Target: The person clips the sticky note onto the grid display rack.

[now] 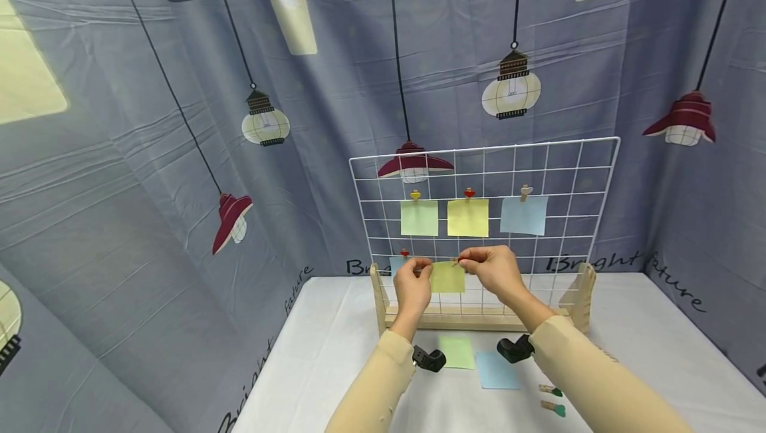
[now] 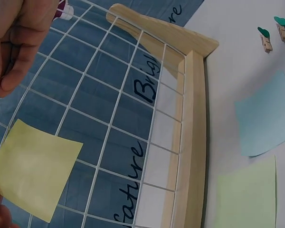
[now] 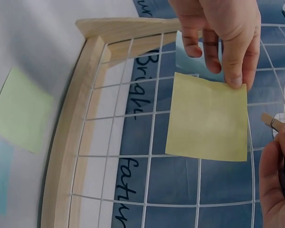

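My left hand (image 1: pixel 414 287) pinches a yellow paper note (image 1: pixel 447 277) by a top corner, and the note lies against the lower part of a white wire grid (image 1: pixel 544 170). In my right hand (image 1: pixel 495 269) is a small wooden clothespin (image 3: pixel 271 121), held between thumb and finger near the note's other top corner. A bit of red shows on the clothespin beside the thumb. Behind the left hand, a blue note (image 3: pixel 190 57) is partly hidden, with a red-heart clothespin (image 1: pixel 404 253) above it. Higher up hang a green note (image 1: pixel 419 218), a yellow note (image 1: pixel 468 218) and a blue note (image 1: pixel 524 215), each clipped.
The grid stands in a wooden base (image 1: pixel 479 321) on a white table (image 1: pixel 323 353). Before it lie a green note (image 1: pixel 457 352) and a blue note (image 1: pixel 498 371). Two green-heart clothespins (image 1: pixel 553 408) lie at the right, by my right forearm. A lamp-patterned curtain (image 1: pixel 335 100) hangs behind.
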### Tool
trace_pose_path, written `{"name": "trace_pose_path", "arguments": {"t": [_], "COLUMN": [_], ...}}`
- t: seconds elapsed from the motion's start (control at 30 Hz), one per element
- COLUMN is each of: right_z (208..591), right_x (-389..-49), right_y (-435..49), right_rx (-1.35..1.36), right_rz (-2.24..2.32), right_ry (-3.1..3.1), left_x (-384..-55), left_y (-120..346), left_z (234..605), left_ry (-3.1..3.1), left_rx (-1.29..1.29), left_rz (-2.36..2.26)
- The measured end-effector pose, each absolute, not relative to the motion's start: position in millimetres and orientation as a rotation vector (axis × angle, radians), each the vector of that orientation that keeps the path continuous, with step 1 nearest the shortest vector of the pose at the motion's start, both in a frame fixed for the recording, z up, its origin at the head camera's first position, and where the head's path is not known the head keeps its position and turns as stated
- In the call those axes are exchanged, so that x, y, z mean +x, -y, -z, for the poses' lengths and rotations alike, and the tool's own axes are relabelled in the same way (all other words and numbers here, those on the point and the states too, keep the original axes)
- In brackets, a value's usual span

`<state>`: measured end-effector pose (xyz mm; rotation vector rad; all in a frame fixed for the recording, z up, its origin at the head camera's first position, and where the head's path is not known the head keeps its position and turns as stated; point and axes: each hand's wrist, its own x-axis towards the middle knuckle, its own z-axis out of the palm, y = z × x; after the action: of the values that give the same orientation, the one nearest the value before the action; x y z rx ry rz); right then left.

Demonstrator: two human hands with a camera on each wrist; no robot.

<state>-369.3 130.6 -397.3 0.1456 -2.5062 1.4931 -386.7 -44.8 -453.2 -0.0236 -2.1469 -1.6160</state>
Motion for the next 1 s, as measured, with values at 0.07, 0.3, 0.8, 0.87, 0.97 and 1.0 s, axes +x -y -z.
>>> {"name": "trace_pose_path", "arguments": {"t": [0.07, 0.3, 0.8, 0.87, 0.97, 1.0], "right_z": [397.4, 399.2, 398.0, 398.4, 398.4, 398.1], "right_x": [-369.4, -370.4, -376.7, -377.6, -379.0, -379.3], "right_y": [-130.2, -127.0, -108.1, -106.6, -104.8, -104.4], "right_rx": [0.134, 0.118, 0.178, 0.184, 0.175, 0.172], "right_rz": [-1.488, -1.477, -1.228, -1.220, -1.213, -1.209], "right_ry": [2.501, 2.479, 2.433, 2.434, 2.443, 2.443], "left_x": [-387.4, -390.3, -392.9, -392.6, -392.8, -392.8], "left_y": [44.1, 41.5, 37.8, 37.5, 36.0, 35.4], "left_z": [452.5, 450.5, 452.1, 452.1, 452.3, 452.1], "left_ry": [2.147, 2.116, 2.064, 2.062, 2.073, 2.075], "left_rx": [-0.022, -0.019, -0.004, -0.005, -0.009, -0.014], "left_rz": [1.612, 1.577, 1.550, 1.543, 1.530, 1.530]}}
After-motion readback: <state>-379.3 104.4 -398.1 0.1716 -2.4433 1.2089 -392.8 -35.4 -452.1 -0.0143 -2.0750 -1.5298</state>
